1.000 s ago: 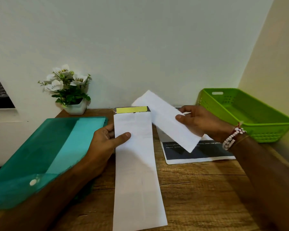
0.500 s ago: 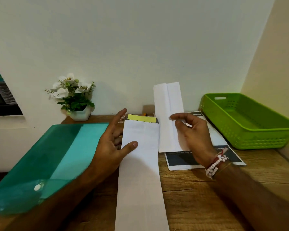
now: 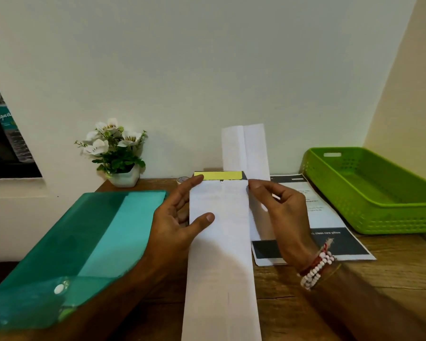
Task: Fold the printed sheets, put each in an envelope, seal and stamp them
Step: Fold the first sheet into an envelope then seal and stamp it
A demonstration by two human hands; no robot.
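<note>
**Folded sheet (image 3: 246,148) held beside the envelope (image 3: 220,254)**

The left hand (image 3: 174,226) grips the long white envelope, thumb on its front and fingers clamped behind its left edge. The envelope's yellow strip (image 3: 218,175) is at the top. The right hand (image 3: 284,217) pinches the folded sheet upright, just beside the envelope's right edge, over the printed sheets (image 3: 330,217) lying on the surface (image 3: 280,291).

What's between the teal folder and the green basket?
Head view: left hand holding the long envelope, right hand pinching the folded sheet, printed sheets lying beneath it.
</note>
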